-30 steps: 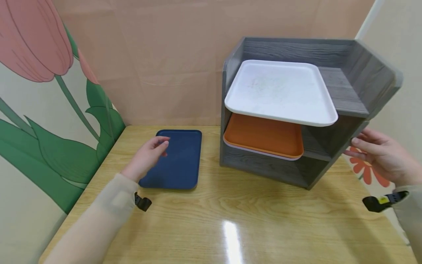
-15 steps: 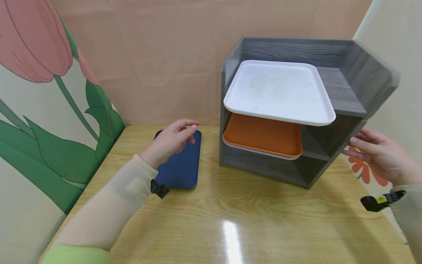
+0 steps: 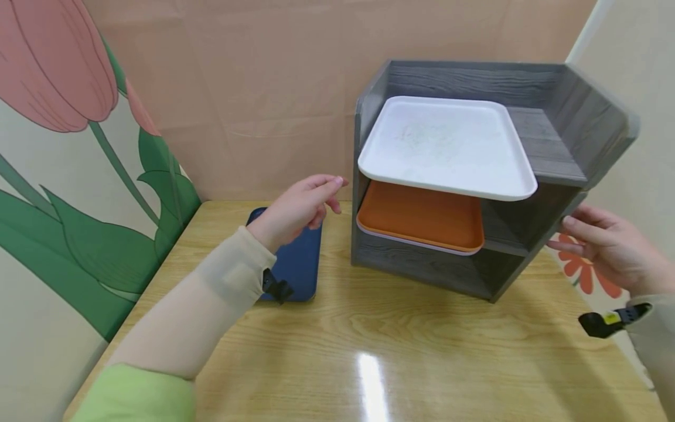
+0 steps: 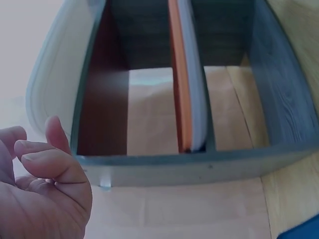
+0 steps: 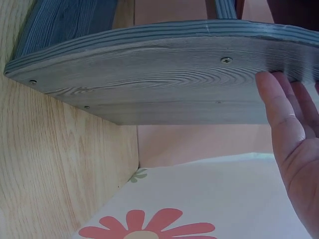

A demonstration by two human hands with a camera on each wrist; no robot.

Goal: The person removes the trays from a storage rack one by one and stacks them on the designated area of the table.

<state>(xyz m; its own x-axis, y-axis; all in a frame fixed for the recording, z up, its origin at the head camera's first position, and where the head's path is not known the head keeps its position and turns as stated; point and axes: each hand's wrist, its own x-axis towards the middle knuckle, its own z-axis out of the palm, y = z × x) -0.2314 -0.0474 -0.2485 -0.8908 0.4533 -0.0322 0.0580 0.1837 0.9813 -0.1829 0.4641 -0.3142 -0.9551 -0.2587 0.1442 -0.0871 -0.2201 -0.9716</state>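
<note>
My left hand (image 3: 303, 208) is in the air just left of the grey wooden shelf (image 3: 422, 269), its fingers loosely bent and holding nothing. In the left wrist view the hand (image 4: 45, 184) appears close to the shelf's side panel (image 4: 189, 172). My right hand (image 3: 612, 249) is at the shelf's right side, fingers fairly straight; in the right wrist view the fingertips are right at the outer panel (image 5: 164, 74). A white tray (image 3: 448, 146) lies on the top board, jutting over its front edge. Below it, an orange tray (image 3: 422, 217) is stacked on a pale lilac tray (image 3: 422, 242).
A dark blue tray (image 3: 295, 269) lies on the wooden table (image 3: 337, 351) at left, partly behind my left arm. A peach-covered wall (image 3: 263, 105) stands behind the shelf. Walls with painted flowers flank the table left and right.
My left hand has moved right and away from me, from over the blue tray to near the shelf's left side. The shelf has shifted very slightly left; the right hand stays beside it.
</note>
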